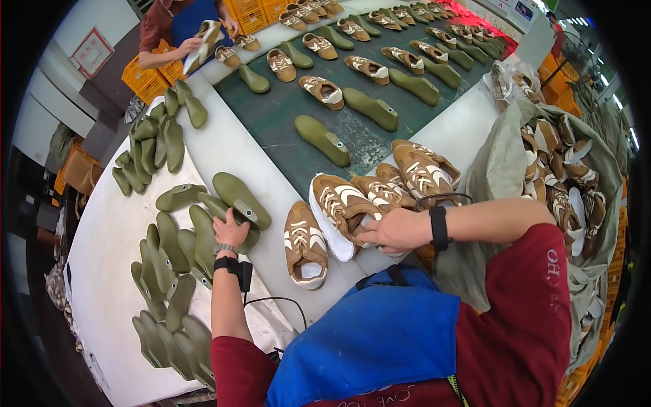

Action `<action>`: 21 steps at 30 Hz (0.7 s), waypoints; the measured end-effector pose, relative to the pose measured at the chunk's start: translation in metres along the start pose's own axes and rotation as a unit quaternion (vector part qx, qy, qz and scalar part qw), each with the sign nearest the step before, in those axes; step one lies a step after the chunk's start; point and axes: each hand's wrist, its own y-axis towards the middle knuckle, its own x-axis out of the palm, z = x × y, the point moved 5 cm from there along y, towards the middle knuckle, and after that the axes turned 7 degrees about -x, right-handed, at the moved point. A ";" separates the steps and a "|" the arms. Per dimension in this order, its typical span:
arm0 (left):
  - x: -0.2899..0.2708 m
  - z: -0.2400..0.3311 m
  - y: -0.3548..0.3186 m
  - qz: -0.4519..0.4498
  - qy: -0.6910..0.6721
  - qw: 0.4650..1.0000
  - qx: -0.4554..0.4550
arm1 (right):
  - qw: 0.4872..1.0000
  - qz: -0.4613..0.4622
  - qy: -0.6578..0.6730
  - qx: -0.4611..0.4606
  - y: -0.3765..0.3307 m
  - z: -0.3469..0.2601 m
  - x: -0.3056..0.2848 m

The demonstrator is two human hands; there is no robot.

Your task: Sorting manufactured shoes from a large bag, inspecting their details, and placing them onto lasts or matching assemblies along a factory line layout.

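Note:
My left hand (231, 233) is at the pile of green shoe lasts, its fingers curled over one shoe last (249, 240) beside a larger last (239, 197). My right hand (395, 230) grips a brown sneaker (337, 195) with white stripes at its heel opening; the sneaker is tilted, with its white sole turned to the left. Some of the right fingers are hidden inside or behind the shoe. To its left a single brown sneaker (303, 245) stands upright on the white tabletop. More brown sneakers (422, 169) lie just beyond my right hand.
A dark green conveyor belt (261, 112) carries rows of sneakers and lasts. Several lasts (157, 146) lie on the white table (102, 271) at left. A cloth-lined sack (488, 163) of sneakers stands at right. Across the belt, another person's hand (192, 46) holds a shoe.

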 end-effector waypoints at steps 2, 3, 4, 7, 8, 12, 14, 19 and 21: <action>-0.003 0.014 -0.023 0.049 -0.013 0.991 0.122 | 0.993 0.041 -0.002 0.107 -0.004 0.007 0.004; -0.001 0.021 -0.036 0.058 -0.018 0.984 0.170 | 0.989 0.119 0.031 0.079 -0.009 0.013 0.004; -0.002 0.035 -0.054 0.066 -0.022 0.973 0.219 | 0.989 0.121 0.026 0.078 -0.016 0.013 -0.005; -0.020 0.063 -0.115 0.038 -0.057 0.956 0.285 | 0.870 0.332 0.334 0.146 -0.038 0.031 -0.045; -0.025 0.072 -0.130 0.044 -0.116 0.942 0.310 | 0.813 0.348 0.439 0.156 -0.044 0.033 -0.057; -0.063 0.109 -0.167 -0.001 -0.444 0.867 0.226 | 0.484 0.336 0.803 0.091 -0.052 0.039 -0.059; -0.078 0.118 -0.168 -0.032 -0.583 0.791 0.184 | 0.417 0.311 0.850 0.081 -0.048 0.047 -0.046; -0.099 0.124 -0.167 -0.043 -0.687 0.713 0.129 | 0.352 0.254 0.896 0.095 -0.048 0.048 -0.040; -0.096 0.127 -0.170 -0.057 -0.735 0.671 0.083 | 0.343 0.226 0.908 0.087 -0.049 0.055 -0.036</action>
